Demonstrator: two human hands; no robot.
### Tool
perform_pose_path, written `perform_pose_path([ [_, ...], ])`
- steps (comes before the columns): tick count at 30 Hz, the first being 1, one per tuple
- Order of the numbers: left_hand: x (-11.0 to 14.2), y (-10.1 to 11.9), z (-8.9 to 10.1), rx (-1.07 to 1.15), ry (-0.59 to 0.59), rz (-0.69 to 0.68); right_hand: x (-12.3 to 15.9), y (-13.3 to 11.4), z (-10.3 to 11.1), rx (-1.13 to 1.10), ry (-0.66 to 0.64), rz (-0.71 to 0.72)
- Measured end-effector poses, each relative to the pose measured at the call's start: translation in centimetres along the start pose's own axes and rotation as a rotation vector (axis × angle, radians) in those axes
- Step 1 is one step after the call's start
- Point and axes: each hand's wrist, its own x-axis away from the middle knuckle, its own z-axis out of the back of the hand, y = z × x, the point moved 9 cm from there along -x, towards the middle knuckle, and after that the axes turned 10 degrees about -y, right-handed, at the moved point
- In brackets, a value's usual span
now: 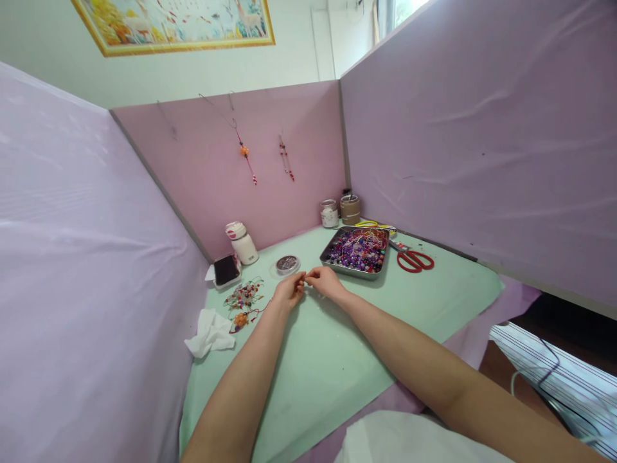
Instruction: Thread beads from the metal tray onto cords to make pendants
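Observation:
My left hand (290,290) and my right hand (324,283) meet fingertip to fingertip above the middle of the green table. Both are closed in a pinch; what lies between the fingers is too small to make out. A thin red cord (258,311) trails from an orange beaded ornament (240,320) towards my left wrist; whether it reaches my fingers cannot be told. Just beyond my left hand sits a small round dish of beads (288,263). To the right of my right hand is a metal tray (354,273) filled with purple and red beads and loose threads.
Red-handled scissors (415,260) lie right of the tray, with yellow-handled scissors (369,224) behind. Two jars (330,214) and a white bottle (243,244) stand at the back. Beaded strings (245,294), a tissue (210,333) and a dark-filled box (226,271) are left. Partitions enclose the table.

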Motion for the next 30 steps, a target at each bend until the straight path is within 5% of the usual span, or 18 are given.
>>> perform_pose_path([
  [12, 0.1, -0.5, -0.3, 0.142, -0.117, 0.22, 0.0, 0.1, -1.1, 0.056, -0.074, 0.02],
  [22, 0.4, 1.9, 2.9, -0.088, -0.1, 0.229, 0.7, -0.9, 2.4, -0.129, 0.014, 0.022],
  [26, 0.7, 2.6, 3.6, -0.179, -0.074, 0.225, 2.8, -2.6, 7.0, -0.109, 0.079, 0.133],
  [30, 1.1, 3.0, 3.7, -0.259, -0.06, 0.223, 5.6, -2.2, 15.8, 0.045, 0.355, 0.168],
])
